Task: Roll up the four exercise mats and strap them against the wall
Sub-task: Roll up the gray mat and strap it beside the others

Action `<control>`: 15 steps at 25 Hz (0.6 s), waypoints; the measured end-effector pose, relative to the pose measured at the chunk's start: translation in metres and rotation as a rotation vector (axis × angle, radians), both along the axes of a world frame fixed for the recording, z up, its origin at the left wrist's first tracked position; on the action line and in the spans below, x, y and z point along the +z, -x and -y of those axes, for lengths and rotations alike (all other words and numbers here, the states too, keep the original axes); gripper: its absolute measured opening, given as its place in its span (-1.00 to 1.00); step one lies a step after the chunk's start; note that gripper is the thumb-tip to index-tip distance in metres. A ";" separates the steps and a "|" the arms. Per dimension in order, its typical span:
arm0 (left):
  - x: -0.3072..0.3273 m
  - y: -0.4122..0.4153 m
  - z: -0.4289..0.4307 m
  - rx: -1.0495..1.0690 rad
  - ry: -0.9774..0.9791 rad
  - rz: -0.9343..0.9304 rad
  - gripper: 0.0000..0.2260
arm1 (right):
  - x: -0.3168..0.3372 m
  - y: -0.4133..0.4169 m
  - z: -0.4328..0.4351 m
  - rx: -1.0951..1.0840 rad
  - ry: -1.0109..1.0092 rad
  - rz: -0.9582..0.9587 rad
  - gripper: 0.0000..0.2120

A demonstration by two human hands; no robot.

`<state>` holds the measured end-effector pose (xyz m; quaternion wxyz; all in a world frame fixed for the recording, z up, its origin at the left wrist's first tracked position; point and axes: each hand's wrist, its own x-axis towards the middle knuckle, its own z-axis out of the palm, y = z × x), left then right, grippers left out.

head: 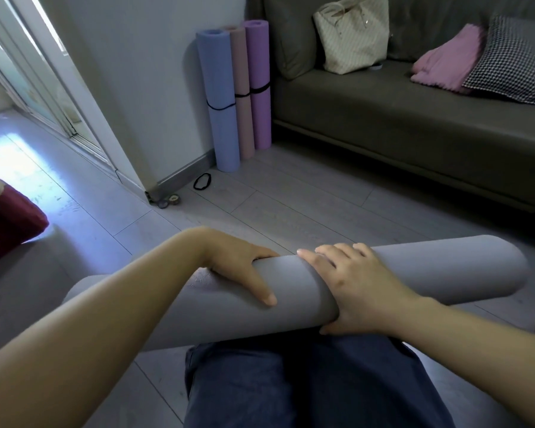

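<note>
Trousers (291,381) of dark blue fill the bottom of the view. The grey mat (306,291) lies rolled across them, its long axis running left to right.

Left grip (238,264): fingers wrapped over the far side of the roll, thumb laid on the near face. Right grip (352,282): fingers curled over the top, thumb tucked underneath, just beside the left. Both clamp the roll near its middle; neither end is held.

Blue mat (220,103), pink mat (241,72) and purple mat (258,72) stand upright side by side against the wall (155,72), next to the sofa (414,118). Each is bound by a dark band. One black strap (202,181) lies loose on the floor (291,205) near the wall's corner, well apart from the roll.

Assessment: three of four mats appear finished, and the step in hand is securing the fourth. The roll looks even at its visible right end. The edge of the outer flap cannot be seen.

Recommendation: keep one grip clamped over the seam so the roll does not spring open. Free the other to fetch the strap, then slide the loop on from one end toward the middle. Check the ends for telescoping before banding.

Risk: releasing both at once would likely let the foam loosen. Once banded, the roll belongs upright beside the blue mat.
</note>
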<state>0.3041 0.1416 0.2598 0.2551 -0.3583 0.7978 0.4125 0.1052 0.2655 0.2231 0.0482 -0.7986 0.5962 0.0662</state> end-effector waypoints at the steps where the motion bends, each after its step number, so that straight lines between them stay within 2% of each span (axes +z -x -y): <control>1: 0.000 -0.003 -0.007 -0.011 0.105 -0.026 -0.26 | -0.001 0.003 0.005 0.015 0.018 0.016 0.08; 4: -0.008 -0.014 -0.045 -0.111 0.633 -0.066 -0.12 | -0.002 0.008 0.016 0.061 0.054 0.037 -0.02; 6: -0.010 -0.020 -0.061 -0.107 0.772 -0.075 -0.12 | 0.004 0.006 0.026 0.132 0.091 -0.011 -0.08; 9: 0.008 -0.025 -0.052 -0.018 0.724 -0.118 -0.16 | 0.038 -0.001 0.040 0.185 0.054 -0.072 -0.17; 13: 0.033 -0.035 -0.043 0.011 0.464 -0.212 -0.25 | 0.079 -0.008 0.037 0.211 -0.033 -0.084 -0.30; 15: 0.033 -0.036 -0.047 -0.002 0.343 -0.196 -0.30 | 0.084 -0.012 0.028 0.214 -0.110 -0.081 -0.31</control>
